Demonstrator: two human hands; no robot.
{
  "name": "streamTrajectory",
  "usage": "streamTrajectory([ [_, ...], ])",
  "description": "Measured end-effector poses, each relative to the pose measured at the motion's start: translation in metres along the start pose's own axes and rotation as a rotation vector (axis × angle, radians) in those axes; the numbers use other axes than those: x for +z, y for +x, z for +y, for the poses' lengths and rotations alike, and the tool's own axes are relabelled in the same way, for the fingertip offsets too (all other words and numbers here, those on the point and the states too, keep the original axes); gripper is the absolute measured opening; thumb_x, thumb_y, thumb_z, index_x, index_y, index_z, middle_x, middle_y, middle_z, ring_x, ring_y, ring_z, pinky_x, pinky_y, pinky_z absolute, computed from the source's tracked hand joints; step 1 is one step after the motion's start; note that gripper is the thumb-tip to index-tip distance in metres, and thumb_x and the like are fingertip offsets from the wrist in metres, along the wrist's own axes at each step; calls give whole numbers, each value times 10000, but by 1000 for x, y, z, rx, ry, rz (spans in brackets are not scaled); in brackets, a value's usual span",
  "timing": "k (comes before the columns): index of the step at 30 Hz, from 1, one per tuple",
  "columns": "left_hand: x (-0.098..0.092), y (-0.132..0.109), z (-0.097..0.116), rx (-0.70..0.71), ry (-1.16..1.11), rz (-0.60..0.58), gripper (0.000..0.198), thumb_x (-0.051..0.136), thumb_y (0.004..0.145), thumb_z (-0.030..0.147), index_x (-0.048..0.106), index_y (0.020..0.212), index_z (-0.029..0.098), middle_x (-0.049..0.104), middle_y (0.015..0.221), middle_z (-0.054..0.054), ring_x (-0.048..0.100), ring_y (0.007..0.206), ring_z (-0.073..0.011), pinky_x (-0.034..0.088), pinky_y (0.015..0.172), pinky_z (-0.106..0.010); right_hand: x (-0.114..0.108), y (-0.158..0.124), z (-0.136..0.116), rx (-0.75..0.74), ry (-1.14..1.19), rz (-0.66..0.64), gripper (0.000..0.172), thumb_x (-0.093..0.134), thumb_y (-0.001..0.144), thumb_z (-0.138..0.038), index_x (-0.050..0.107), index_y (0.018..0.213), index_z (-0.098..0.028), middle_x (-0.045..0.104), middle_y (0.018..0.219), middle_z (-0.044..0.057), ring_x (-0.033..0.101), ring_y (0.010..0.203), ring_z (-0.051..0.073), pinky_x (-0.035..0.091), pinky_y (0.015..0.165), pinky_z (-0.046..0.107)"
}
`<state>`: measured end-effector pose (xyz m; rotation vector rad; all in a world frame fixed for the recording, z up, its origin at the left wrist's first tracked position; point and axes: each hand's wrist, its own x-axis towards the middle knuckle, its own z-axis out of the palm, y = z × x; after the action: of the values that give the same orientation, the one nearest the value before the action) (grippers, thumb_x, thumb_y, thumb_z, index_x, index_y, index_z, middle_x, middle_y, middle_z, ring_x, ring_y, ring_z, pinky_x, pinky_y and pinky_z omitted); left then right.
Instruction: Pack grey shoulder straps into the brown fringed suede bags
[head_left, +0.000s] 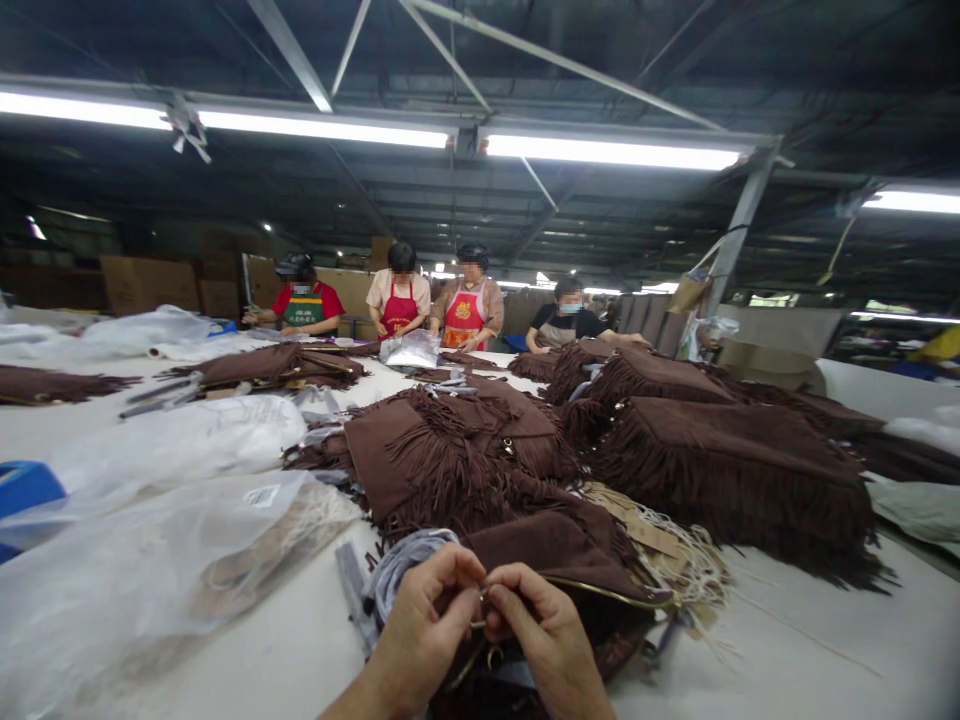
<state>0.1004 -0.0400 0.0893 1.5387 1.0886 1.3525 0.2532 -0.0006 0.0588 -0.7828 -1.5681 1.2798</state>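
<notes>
My left hand (431, 625) and my right hand (536, 625) meet fingertip to fingertip, both closed in a pinch. A short bit of pale string (478, 625) shows between them; the rest is hidden by the fingers. Just beneath and behind the hands lies a dark brown fringed bag (547, 545), its brass-coloured zipper (607, 590) running along the opening. A grey wrapped coil (401, 560), which looks like a covered strap or handle, sits beside my left hand. Right of the bag is a bundle of white strings with brown paper tags (652, 535).
More brown fringed bags are piled at the right (727, 450) and middle (450, 440) of the white table (255, 650). Clear plastic bags (150, 580) cover the left side, by a blue bin (30, 490). Several co-workers in aprons (465, 310) are across the table.
</notes>
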Motion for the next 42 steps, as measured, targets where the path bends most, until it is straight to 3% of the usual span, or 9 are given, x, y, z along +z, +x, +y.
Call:
streamTrajectory([
  [13,1,0,-6,46,38,23,43,514,813,183,556,819,186,571,678,11,532,578,-125,422,551,-210,5,-1,-6,-7,4,14,364,658,826,-533,646,740,-180,568,613,-24,530,583,140,445,570,224],
  [21,5,-1,-11,63,96,54,65,485,791,144,520,773,195,489,607,46,460,533,-109,368,518,-202,1,-2,4,-244,-362,28,231,549,913,-309,604,721,-194,551,637,-32,512,589,129,392,560,202],
  [25,8,-1,-14,21,107,83,65,493,791,179,488,729,199,474,598,47,464,518,-107,361,499,-201,8,-3,2,-293,-384,84,245,534,913,-288,589,691,-200,549,624,-34,511,575,126,383,555,204],
  [29,-5,7,-8,-61,94,-49,22,496,797,218,497,782,202,503,626,47,481,491,-108,366,468,-202,12,-2,2,-287,-334,104,284,570,908,-350,637,672,-207,570,612,-22,536,561,136,415,557,213],
  [32,-30,14,1,12,393,45,128,460,850,236,567,909,197,625,800,-15,600,711,-163,470,659,-257,9,0,4,-194,-198,192,313,592,888,-490,712,835,-206,590,617,-12,556,536,149,465,519,222],
  [34,-50,16,2,6,708,136,199,466,843,209,599,988,182,656,998,-76,605,960,-219,453,874,-332,4,0,2,-128,-132,281,405,614,852,-563,715,940,-181,598,596,-8,551,500,150,481,476,228],
  [35,-58,17,-1,-48,842,118,228,486,822,190,604,1016,172,652,1064,-98,590,1035,-242,430,928,-361,1,-1,-1,-111,-117,319,439,630,833,-582,712,952,-168,604,587,-5,547,488,147,483,460,228],
  [39,-76,17,-11,-254,1078,-50,274,499,753,97,598,996,175,676,1038,-90,619,1017,-247,447,890,-344,-6,-14,-17,-47,-37,308,453,668,787,-601,707,867,-156,632,587,8,530,454,124,448,406,203],
  [42,-66,14,3,-99,1014,86,350,440,738,54,585,1033,175,652,1053,-84,606,1026,-230,447,909,-337,-12,-34,-28,3,-40,280,389,698,780,-504,704,991,-177,715,784,55,542,467,113,460,435,214],
])
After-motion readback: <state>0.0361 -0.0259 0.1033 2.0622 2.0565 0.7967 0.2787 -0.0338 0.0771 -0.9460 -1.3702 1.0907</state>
